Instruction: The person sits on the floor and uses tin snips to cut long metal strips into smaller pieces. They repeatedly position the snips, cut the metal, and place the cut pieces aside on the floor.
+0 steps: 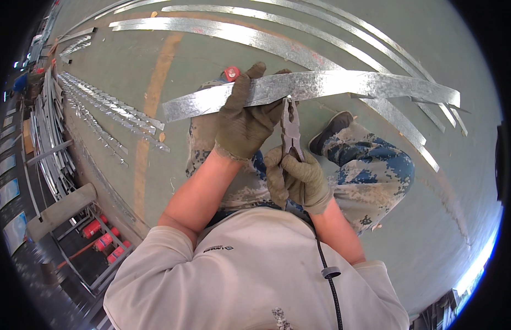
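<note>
My left hand (241, 124), in a dark olive work glove, grips a long galvanized metal strip (332, 83) that stretches from left to right in front of me. Its thumb and fingers wrap the strip's lower edge left of the middle. My right hand (302, 181), gloved too, is closed round the handles of a pair of pliers (291, 124). The pliers point away from me, and their tip meets the strip's lower edge just right of my left hand. Whether the jaws pinch the metal is too small to tell.
More long metal strips (239, 34) lie across the green floor ahead. A red tape measure (231, 73) is beyond my left hand. Notched metal strips (109, 104) lie at left, beside stacked metal lengths (52, 148). Red fire extinguishers (105, 241) stand in a frame at lower left.
</note>
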A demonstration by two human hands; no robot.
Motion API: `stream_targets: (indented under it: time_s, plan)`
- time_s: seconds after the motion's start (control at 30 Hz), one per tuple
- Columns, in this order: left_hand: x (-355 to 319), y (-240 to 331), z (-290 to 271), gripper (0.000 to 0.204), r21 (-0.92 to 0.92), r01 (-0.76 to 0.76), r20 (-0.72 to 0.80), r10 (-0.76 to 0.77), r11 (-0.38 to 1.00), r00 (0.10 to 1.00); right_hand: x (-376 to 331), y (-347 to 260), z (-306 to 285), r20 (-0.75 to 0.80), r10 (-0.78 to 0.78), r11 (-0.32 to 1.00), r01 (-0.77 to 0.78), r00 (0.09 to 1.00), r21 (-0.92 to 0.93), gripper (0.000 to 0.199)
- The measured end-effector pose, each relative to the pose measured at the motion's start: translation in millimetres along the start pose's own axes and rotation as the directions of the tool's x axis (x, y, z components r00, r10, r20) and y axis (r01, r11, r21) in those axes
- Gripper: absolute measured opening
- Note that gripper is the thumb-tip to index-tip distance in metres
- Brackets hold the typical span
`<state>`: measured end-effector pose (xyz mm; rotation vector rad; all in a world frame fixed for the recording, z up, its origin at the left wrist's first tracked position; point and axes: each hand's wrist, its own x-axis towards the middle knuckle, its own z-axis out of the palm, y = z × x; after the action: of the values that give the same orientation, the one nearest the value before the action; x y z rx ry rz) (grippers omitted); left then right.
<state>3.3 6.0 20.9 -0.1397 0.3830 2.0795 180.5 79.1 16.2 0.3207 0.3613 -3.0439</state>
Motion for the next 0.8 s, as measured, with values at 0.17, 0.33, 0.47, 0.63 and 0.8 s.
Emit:
stream_targets:
  time_s: [0.17,0.33,0.47,0.63,0.8]
  plan:
    - [3,-6,3,0.043,0.12,-0.072,-0.046,0.078,0.99,0.996,-3,-12,3,-0.117,-0.005,0.996,-0.006,0.993,-0.091,0.037]
    - [6,-6,-8,0.043,0.238,-0.088,-0.024,0.096,0.967,0.995,-9,-21,3,-0.161,0.028,0.993,-0.046,0.987,-0.107,0.037]
    - [6,-8,-8,0.045,0.366,-0.055,-0.068,0.086,0.929,0.994,-14,-21,2,-0.187,0.033,0.995,-0.049,0.982,-0.084,0.036]
    - [-2,7,-11,0.051,0.449,-0.063,-0.113,0.126,0.891,0.985,-29,-36,-8,-0.341,-0.036,0.977,-0.039,0.939,-0.211,0.033]
    - [-8,23,-16,0.052,0.389,-0.013,-0.166,0.084,0.921,0.983,-39,-47,-42,-0.234,-0.027,0.975,-0.026,0.972,-0.22,0.034]
